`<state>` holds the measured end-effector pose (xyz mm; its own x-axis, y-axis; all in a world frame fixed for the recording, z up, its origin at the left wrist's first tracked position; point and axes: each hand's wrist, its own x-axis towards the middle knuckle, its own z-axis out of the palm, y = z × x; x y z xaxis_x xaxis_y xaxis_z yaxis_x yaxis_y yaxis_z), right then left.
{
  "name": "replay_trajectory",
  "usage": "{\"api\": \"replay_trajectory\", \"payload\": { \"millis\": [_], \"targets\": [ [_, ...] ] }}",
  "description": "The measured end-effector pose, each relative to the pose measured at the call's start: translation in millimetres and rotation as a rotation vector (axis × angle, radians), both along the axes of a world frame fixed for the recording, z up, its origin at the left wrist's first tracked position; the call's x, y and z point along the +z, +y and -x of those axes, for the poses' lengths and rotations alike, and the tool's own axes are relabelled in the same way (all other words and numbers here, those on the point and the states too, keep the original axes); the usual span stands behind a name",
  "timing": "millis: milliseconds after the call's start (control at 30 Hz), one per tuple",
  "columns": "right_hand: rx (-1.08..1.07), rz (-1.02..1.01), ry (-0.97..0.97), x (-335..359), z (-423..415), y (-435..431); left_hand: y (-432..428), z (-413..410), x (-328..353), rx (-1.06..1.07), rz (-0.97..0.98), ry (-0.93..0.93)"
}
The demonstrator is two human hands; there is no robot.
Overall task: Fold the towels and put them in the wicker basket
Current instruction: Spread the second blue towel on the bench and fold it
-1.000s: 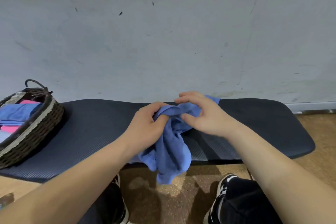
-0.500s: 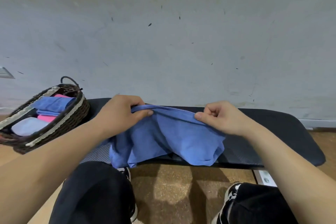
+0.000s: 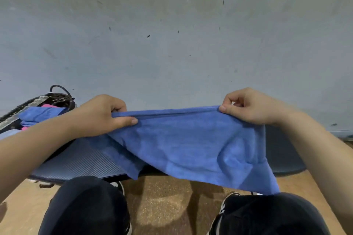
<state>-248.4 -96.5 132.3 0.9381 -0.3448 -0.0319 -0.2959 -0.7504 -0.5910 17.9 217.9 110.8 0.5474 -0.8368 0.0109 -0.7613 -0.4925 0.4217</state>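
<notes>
While the left hand (image 3: pixel 99 116) pinches one end of the towel's (image 3: pixel 191 143) top hem and the right hand (image 3: pixel 252 107) pinches the other, the blue cloth hangs stretched between them over the dark mat (image 3: pixel 80 162). Its lower edge droops past the mat's near side toward the knees at 6 o'clock. At 9 o'clock the basket (image 3: pixel 24 105) sits on the mat, holding folded blue and pink towels.

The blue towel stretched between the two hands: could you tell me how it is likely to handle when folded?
The blue towel is probably floppy: it sags below the edge pinched by the left hand and right hand. It looks light, held by fingertips alone. Its nap suggests it won't slip.
</notes>
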Motion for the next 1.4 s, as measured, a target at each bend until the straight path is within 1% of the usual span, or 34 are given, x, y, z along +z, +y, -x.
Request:
{"api": "replay_trajectory", "payload": {
  "millis": [100, 200, 267, 367, 467, 633, 700, 733, 833, 867, 933, 1000, 1033, 1100, 1167, 1200, 1267, 1333, 1400],
  "targets": [
    [-0.061, 0.104, 0.061, 0.8, -22.8, -10.6, -5.0, -14.3, -7.2, 0.084, 0.030, 0.025],
    [-0.192, 0.243, 0.056, -36.7, -59.7, -20.9, -7.8, -29.8, -37.1, 0.186, 0.101, 0.072],
    [-0.246, 0.234, 0.071, -73.0, -83.7, -28.7, -11.1, -46.4, -60.5, 0.261, 0.115, 0.093],
    [-0.280, 0.184, 0.115, -125.3, -117.6, -38.8, -22.2, -80.0, -96.2, 0.308, 0.112, 0.111],
    [-0.304, 0.228, 0.175, -169.2, -151.8, -48.4, -40.4, -115.8, -133.1, 0.332, 0.063, 0.100],
    [-0.263, 0.334, 0.332, -216.7, -193.0, -62.7, -65.5, -161.9, -188.1, 0.391, -0.034, 0.149],
    [-0.252, 0.311, 0.367, -229.7, -200.7, -63.9, -69.3, -170.0, -206.1, 0.412, -0.050, 0.144],
    [-0.259, 0.304, 0.351, -235.0, -202.7, -63.5, -69.8, -171.2, -212.0, 0.427, -0.049, 0.130],
    [-0.258, 0.412, 0.311, -240.7, -201.5, -54.2, -64.4, -159.6, -216.7, 0.463, -0.039, 0.055],
    [-0.236, 0.426, 0.272, -239.2, -200.2, -46.0, -61.2, -149.7, -214.0, 0.458, -0.033, 0.019],
    [-0.162, 0.381, 0.149, -230.3, -196.9, -20.6, -53.2, -123.3, -205.1, 0.412, -0.006, -0.020],
    [-0.051, 0.327, 0.094, -221.0, -190.7, 11.5, -44.9, -92.2, -199.0, 0.350, -0.002, 0.049],
    [0.005, 0.310, 0.110, -218.2, -187.0, 28.0, -41.6, -76.2, -197.0, 0.324, -0.019, 0.122],
    [0.082, 0.233, 0.202, -218.5, -177.4, 58.8, -36.6, -46.9, -199.2, 0.317, -0.073, 0.287],
    [0.082, 0.127, 0.305, -222.5, -168.0, 79.9, -33.3, -23.7, -208.1, 0.354, -0.197, 0.356],
    [0.059, 0.088, 0.342, -226.1, -163.8, 85.6, -32.1, -14.6, -214.5, 0.367, -0.261, 0.364],
    [0.017, 0.074, 0.371, -235.5, -155.6, 90.8, -27.8, -3.4, -225.6, 0.378, -0.288, 0.325],
    [0.016, 0.135, 0.385, -246.9, -150.3, 91.8, -21.0, -6.2, -233.6, 0.354, -0.264, 0.242],
    [0.031, 0.176, 0.393, -254.8, -151.7, 95.4, -9.0, -18.1, -239.0, 0.304, -0.288, 0.173]
  ]
}}
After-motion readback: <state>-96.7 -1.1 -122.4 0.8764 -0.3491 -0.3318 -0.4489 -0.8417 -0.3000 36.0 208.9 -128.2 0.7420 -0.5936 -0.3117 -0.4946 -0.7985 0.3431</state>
